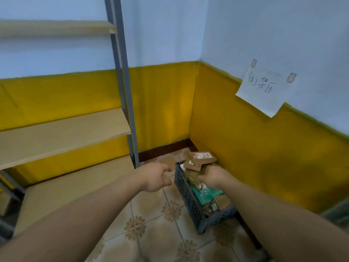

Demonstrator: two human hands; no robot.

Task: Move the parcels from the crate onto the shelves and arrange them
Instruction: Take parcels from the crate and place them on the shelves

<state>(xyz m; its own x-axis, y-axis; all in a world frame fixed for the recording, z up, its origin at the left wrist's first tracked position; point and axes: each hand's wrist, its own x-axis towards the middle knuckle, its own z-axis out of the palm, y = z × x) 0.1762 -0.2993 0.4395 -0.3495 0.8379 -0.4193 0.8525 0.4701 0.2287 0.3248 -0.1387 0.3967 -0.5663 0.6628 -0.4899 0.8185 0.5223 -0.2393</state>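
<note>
**Q:** Left side first. What's there?

**A:** Shelves (62, 129), with the grey upright post (126, 91) at their near end. My left hand (154, 178) hovers over the floor tiles (151, 214) just beside the crate (186, 193). Its fingers are loosely curled and it is holding nothing.

**Q:** And the parcels?

**A:** In the crate, which sits on the floor against the yellow wall. Two cardboard boxes (204, 157) are stacked at the far end, above the rim. A yellowish padded parcel (190, 179) is in the middle and a teal packet (205, 195) at the near end.

**Q:** Right hand?

**A:** My right hand (214, 178) is down among them, at the yellowish parcel. It's blurred, so I cannot tell whether the fingers have closed on it or only touch it. Further right, a handwritten paper note (264, 89) is taped to the wall.

**Q:** What could go wrong?

**A:** My reading:
- The boxes sit high and close, so pulling the padded parcel out beside them could tip the top one over the rim.
- A soft mailer pinched one-handed may slip.
- The post stands between crate and shelves, so a careless swing across could clip it.
</note>
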